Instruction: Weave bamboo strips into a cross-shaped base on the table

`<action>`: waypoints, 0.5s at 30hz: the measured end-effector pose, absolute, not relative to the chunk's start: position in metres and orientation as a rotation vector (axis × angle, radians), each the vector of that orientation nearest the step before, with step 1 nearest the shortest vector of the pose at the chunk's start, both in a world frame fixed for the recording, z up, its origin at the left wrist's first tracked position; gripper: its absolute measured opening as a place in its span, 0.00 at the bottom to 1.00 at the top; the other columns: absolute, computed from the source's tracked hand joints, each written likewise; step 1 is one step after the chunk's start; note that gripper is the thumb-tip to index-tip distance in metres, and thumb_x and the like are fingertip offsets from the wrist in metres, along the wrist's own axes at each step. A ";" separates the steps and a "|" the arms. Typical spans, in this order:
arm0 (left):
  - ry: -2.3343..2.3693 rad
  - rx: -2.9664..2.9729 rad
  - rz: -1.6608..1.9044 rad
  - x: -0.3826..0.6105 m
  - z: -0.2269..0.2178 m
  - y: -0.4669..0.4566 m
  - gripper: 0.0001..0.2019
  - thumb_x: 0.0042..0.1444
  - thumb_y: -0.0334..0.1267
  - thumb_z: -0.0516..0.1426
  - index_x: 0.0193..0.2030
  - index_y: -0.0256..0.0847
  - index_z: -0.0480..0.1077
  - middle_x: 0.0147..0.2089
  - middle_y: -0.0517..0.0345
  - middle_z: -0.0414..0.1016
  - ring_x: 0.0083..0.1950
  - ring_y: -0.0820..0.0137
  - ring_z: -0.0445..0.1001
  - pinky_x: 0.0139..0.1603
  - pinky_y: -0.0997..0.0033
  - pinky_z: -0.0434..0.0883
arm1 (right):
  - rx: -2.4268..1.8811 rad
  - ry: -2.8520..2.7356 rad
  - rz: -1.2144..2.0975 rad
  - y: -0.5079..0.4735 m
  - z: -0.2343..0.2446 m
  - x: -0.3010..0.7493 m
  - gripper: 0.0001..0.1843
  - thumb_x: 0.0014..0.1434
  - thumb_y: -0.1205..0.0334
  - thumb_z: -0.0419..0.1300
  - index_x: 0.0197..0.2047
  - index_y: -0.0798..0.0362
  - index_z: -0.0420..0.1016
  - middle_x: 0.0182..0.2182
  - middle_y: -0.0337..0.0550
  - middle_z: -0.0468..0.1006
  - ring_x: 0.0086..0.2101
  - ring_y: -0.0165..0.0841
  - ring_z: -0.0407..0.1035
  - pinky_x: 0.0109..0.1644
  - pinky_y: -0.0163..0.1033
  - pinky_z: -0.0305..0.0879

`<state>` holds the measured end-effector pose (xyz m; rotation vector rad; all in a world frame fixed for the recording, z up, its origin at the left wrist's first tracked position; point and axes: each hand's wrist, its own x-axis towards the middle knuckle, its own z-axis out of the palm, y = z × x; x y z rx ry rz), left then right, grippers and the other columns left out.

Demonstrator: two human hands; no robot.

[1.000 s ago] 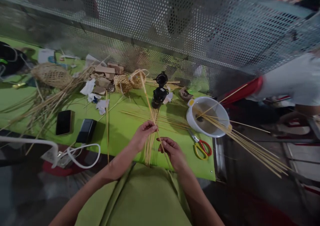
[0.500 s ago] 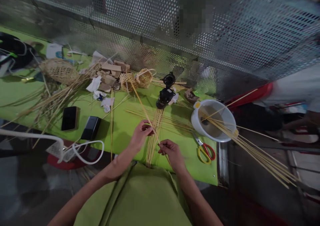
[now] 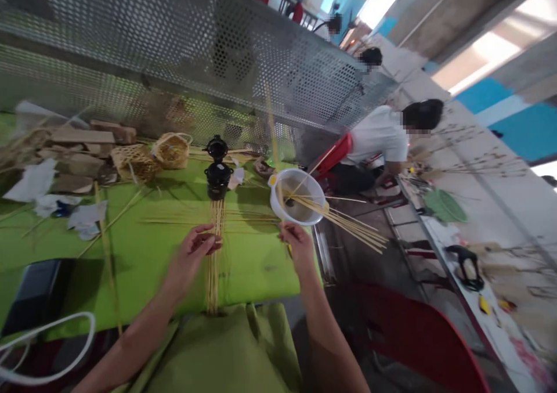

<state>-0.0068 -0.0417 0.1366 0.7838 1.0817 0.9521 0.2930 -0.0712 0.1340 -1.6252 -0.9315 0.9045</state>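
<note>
My right hand [image 3: 298,243] is closed in a pinch on a long bamboo strip [image 3: 271,120], which rises from the fingertips past the white bucket [image 3: 273,202]. Loosely curled and apart from the thumb, the fingers of my left hand [image 3: 198,248] hold nothing that I can see. Beside them, a bundle of bamboo strips [image 3: 213,282] runs down the green table toward my body. A black lidded container [image 3: 218,179], its lid flipped up, stands at the bundle's far end. More strips [image 3: 252,222] lie crosswise. Behind my right hand, the scissors are mostly hidden.
Soaking strips [image 3: 357,224] jut out of the bucket to the right. Two small woven baskets [image 3: 172,151] and wood blocks [image 3: 78,149] line the back, before a perforated metal panel [image 3: 174,50]. A black box-shaped device [image 3: 37,291] lies left. A person [image 3: 378,137] sits at right.
My view has swung right. The strip has left my left hand; my right hand has carried it rightward to beside the bucket, and it now points upward.
</note>
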 end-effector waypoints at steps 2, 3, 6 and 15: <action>1.101 0.785 0.930 -0.007 0.133 -0.044 0.28 0.53 0.54 0.69 0.56 0.43 0.74 0.47 0.51 0.84 0.48 0.58 0.83 0.58 0.51 0.78 | -1.803 -0.951 0.698 -0.064 0.136 0.338 0.19 0.57 0.47 0.64 0.45 0.51 0.81 0.29 0.40 0.82 0.30 0.37 0.75 0.35 0.38 0.69; 1.111 0.785 0.920 -0.007 0.131 -0.046 0.28 0.53 0.55 0.69 0.55 0.43 0.74 0.47 0.50 0.84 0.49 0.58 0.83 0.58 0.51 0.78 | -1.906 -0.981 0.598 -0.062 0.135 0.358 0.19 0.58 0.47 0.62 0.45 0.51 0.81 0.29 0.41 0.82 0.31 0.37 0.76 0.36 0.38 0.69; 1.141 0.785 0.892 -0.009 0.125 -0.052 0.28 0.51 0.56 0.69 0.54 0.42 0.75 0.46 0.50 0.84 0.49 0.57 0.83 0.59 0.52 0.78 | -2.328 -1.221 0.358 -0.059 0.128 0.402 0.17 0.63 0.55 0.56 0.47 0.50 0.83 0.34 0.42 0.84 0.35 0.37 0.76 0.38 0.36 0.66; 1.235 0.785 0.813 -0.022 0.109 -0.068 0.29 0.50 0.58 0.69 0.53 0.43 0.77 0.48 0.49 0.84 0.53 0.53 0.82 0.62 0.47 0.77 | -2.763 -1.302 -0.002 -0.056 0.128 0.470 0.18 0.69 0.59 0.53 0.50 0.50 0.85 0.47 0.50 0.82 0.48 0.41 0.70 0.47 0.38 0.61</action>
